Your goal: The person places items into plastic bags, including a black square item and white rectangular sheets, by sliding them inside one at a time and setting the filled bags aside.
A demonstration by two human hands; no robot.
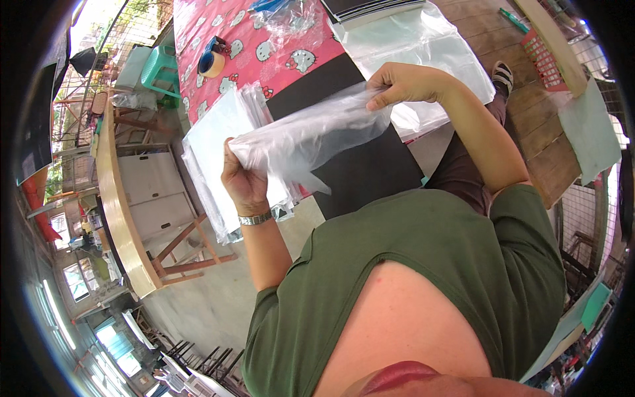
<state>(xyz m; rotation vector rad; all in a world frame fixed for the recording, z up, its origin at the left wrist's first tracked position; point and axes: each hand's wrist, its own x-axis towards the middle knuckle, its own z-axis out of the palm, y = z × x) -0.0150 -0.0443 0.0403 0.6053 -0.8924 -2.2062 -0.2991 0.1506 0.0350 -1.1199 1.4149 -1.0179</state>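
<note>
My left hand [246,185] and right hand [413,86] are both clamped on a clear plastic bag [307,135], one at each end. Bag is thin, see-through, wrinkled, with a loose corner drooping; it spans above the black sheet [374,175]. Left of the black sheet: stack of whitish plastic sleeves [215,132]. Right of it: wide clear plastic sheets [423,43]. Beyond it: pink cartoon-print tablecloth [198,26], tape dispenser [212,61]. Room: green stool [161,69] far left of the black sheet, wooden planks [529,139] and red basket [544,61] far right.
</note>
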